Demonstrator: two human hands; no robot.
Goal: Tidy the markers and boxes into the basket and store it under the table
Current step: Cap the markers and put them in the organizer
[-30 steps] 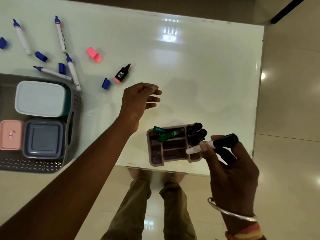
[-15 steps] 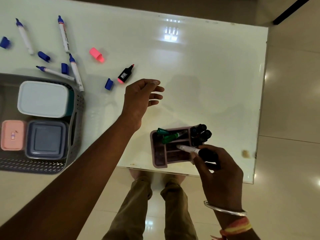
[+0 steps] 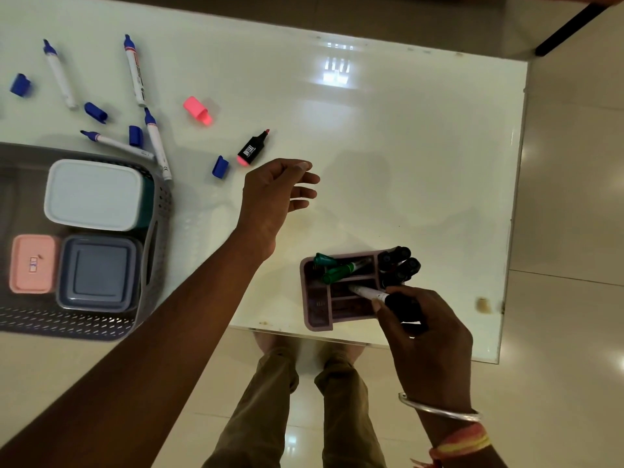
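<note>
The right hand point(image 3: 425, 336) pinches a white marker point(image 3: 369, 293) by its black-capped end, the other end lying over the mauve tray point(image 3: 317, 312) at the near edge of the worktop point(image 3: 405, 146). 2 green markers point(image 3: 341, 270) and a cluster of black markers point(image 3: 398, 261) sit in that tray. The left hand point(image 3: 273, 194) hovers above the worktop, fingers relaxed and holding nothing. At the left, the grey basket point(image 3: 152, 265) holds 3 boxes; beyond it lie 4 blue-tipped markers point(image 3: 135, 70), loose blue caps point(image 3: 220, 167), a pink cap point(image 3: 197, 110) and a black highlighter point(image 3: 251, 150).
</note>
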